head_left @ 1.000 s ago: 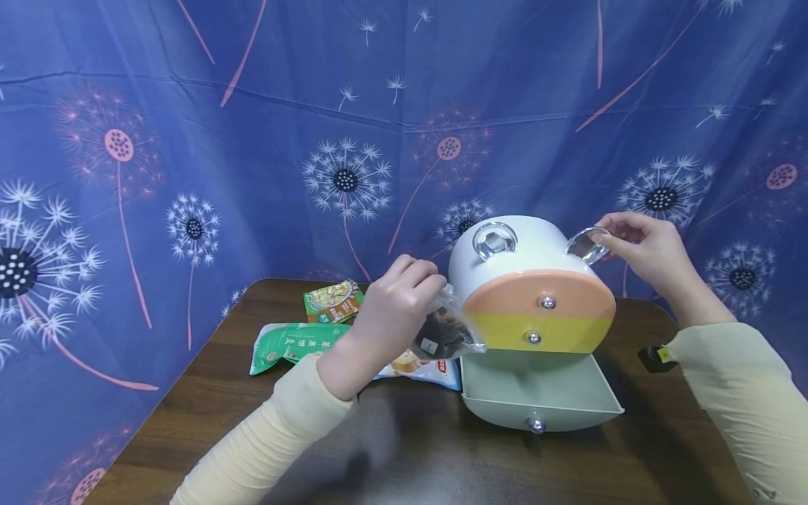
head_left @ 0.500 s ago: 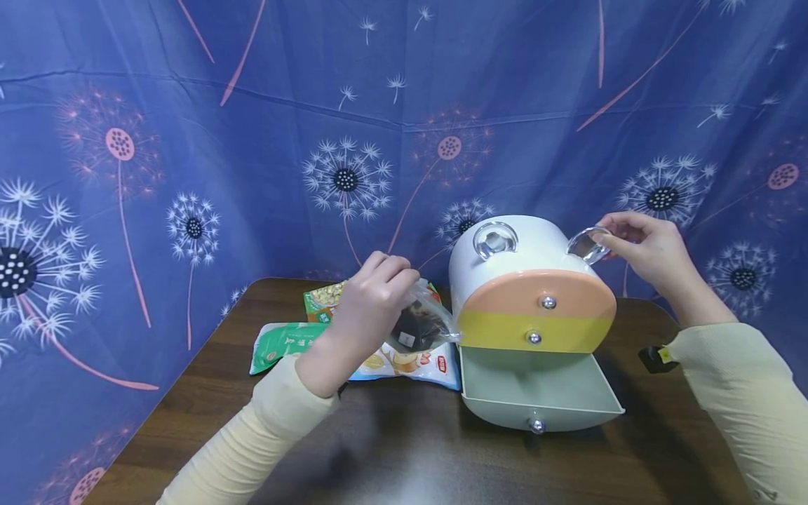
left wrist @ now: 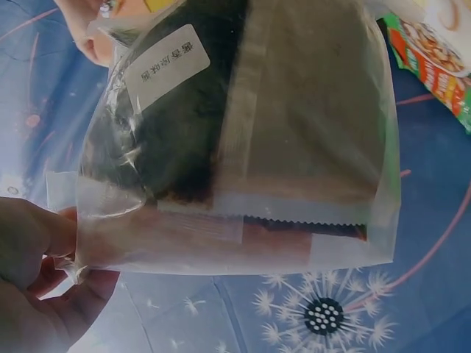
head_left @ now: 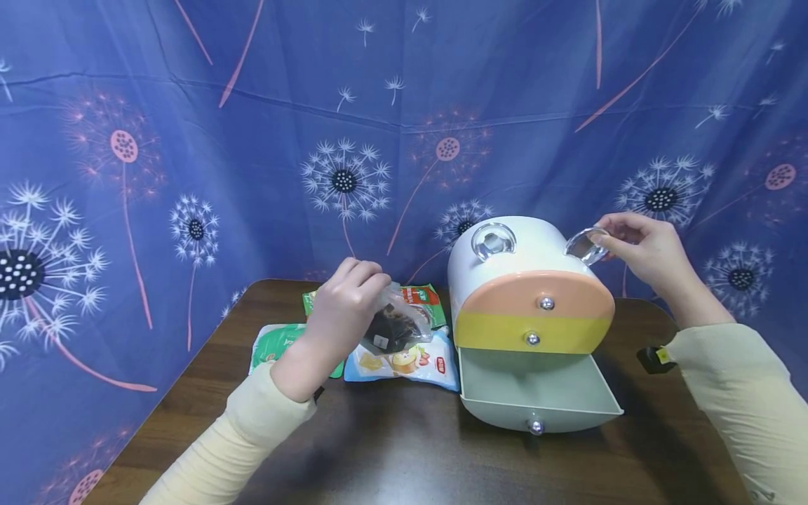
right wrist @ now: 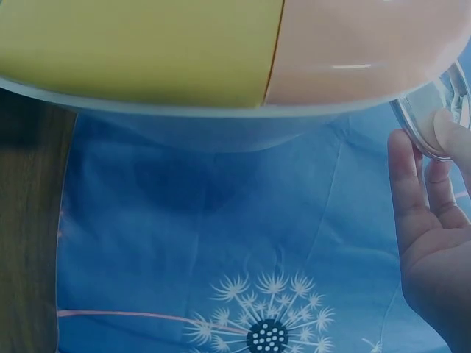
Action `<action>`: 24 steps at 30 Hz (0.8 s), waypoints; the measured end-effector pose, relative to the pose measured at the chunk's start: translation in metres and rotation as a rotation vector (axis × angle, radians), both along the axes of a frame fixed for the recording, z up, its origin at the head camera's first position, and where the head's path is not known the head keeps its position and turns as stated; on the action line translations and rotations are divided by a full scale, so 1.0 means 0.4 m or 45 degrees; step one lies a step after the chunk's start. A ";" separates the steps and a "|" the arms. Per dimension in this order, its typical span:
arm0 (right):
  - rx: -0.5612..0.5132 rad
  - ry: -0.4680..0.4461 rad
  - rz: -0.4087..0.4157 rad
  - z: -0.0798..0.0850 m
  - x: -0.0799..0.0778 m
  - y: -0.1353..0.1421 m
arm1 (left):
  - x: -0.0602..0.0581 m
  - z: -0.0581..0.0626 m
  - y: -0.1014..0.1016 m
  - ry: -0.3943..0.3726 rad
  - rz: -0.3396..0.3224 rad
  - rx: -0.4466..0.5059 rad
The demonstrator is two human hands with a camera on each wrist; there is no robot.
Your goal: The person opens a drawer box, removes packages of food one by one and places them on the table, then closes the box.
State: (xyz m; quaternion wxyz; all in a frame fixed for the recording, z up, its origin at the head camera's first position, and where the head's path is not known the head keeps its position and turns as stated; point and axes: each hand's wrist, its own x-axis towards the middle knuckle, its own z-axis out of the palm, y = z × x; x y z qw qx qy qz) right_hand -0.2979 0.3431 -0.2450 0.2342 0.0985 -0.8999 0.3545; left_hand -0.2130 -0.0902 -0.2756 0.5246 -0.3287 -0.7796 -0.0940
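My left hand [head_left: 344, 305] pinches the upper edge of a clear plastic bag [head_left: 398, 326] with dark contents, held above the packets left of the drawer box. In the left wrist view a small white label with printed characters shows on the bag [left wrist: 169, 66], and my thumb and fingers grip its corner. At the right, my right hand [head_left: 650, 252] holds a clear ear-shaped piece [head_left: 587, 245] on top of the white rounded drawer box [head_left: 536, 242]. The box's green bottom drawer [head_left: 536, 386] stands pulled out; the orange and yellow drawers above are closed.
A blue and white packet [head_left: 404, 365] lies against the box's left side. Behind it is a red and green packet [head_left: 429, 301], and a green packet [head_left: 278, 342] lies farther left. A blue dandelion-print cloth [head_left: 252, 140] hangs behind the wooden table [head_left: 404, 449].
My left hand has moved left with the plastic bag, away from the drawer box, uncovering more of the blue and white packet. My right hand stays at the ear-shaped piece.
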 end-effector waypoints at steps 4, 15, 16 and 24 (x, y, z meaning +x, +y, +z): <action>-0.005 0.011 0.008 0.001 0.000 -0.002 | -0.002 -0.008 -0.022 -0.006 0.028 0.005; -0.006 0.002 0.001 0.002 0.003 -0.001 | -0.010 -0.037 -0.069 -0.033 0.085 0.008; -0.006 0.004 0.002 0.002 0.003 -0.001 | -0.010 -0.040 -0.072 -0.031 0.085 0.010; -0.010 0.008 0.005 0.002 0.006 -0.002 | -0.016 -0.064 -0.103 -0.044 0.076 0.014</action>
